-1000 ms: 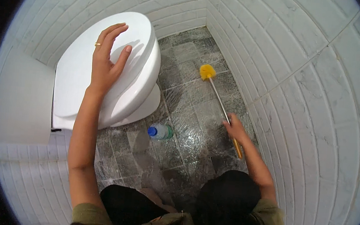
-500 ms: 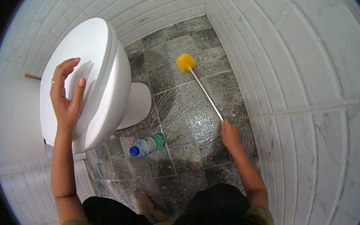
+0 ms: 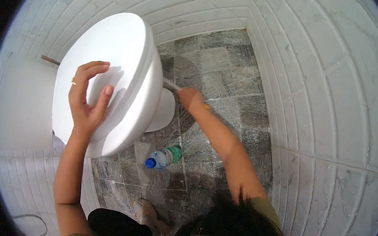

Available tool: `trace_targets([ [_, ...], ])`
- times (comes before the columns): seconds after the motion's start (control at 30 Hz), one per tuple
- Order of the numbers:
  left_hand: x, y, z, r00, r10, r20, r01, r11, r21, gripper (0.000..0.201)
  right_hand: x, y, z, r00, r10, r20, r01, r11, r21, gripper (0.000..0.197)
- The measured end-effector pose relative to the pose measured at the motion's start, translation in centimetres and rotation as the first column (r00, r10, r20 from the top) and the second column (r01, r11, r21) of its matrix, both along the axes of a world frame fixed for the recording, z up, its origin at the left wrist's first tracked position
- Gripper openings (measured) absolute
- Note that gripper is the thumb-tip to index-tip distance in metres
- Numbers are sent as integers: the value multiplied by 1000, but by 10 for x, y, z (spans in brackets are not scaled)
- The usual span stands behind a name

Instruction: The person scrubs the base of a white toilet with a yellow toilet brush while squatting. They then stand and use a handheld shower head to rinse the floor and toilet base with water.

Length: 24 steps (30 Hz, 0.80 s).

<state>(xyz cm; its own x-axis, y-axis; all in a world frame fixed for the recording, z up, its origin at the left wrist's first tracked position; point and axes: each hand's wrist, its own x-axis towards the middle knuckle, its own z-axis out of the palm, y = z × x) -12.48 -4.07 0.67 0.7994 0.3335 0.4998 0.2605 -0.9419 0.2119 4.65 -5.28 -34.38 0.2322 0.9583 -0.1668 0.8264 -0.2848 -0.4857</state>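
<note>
Left hand [image 3: 89, 104]: fingers spread over the toilet lid [image 3: 110, 43]. Right hand [image 3: 189, 99]: fingers wrapped round a slim shaft [image 3: 171, 84]; its left end, hidden by the bowl [image 3: 143, 100], could strike it unseen.

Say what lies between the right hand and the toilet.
In the head view, the brush shaft runs from the right hand toward the toilet, over gray tiles.

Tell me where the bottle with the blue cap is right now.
In the head view, the bottle lies on the grey tiled floor, below and left of centre, between the toilet's base and the shoe.
</note>
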Motion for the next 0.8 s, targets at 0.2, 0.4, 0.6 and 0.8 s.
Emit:
trace_targets([
  [0.2, 5, -9, 4, 999, 4, 53, -5, 1000, 16, 30, 82, -73, -16, 817, -511, -266, 539, 841, 40, 42],
  [0.4, -1, -7, -1, 996, -18, 91, 12, 998, 68, 29, 0, -124, -6, 943, -262, -203, 253, 965, -70, 47],
  [0.6, 2, -3, 9, 968, -175, 178, 160, 983, 95, 29, 60, -160, -4, 879, -460, -123, 450, 887, -99, 53],
  [0.8, -5, 3, 7, 922, -273, 276, 282, 960, 8, 30, 47, -191, 53, 871, -466, -155, 415, 867, -277, 48],
])
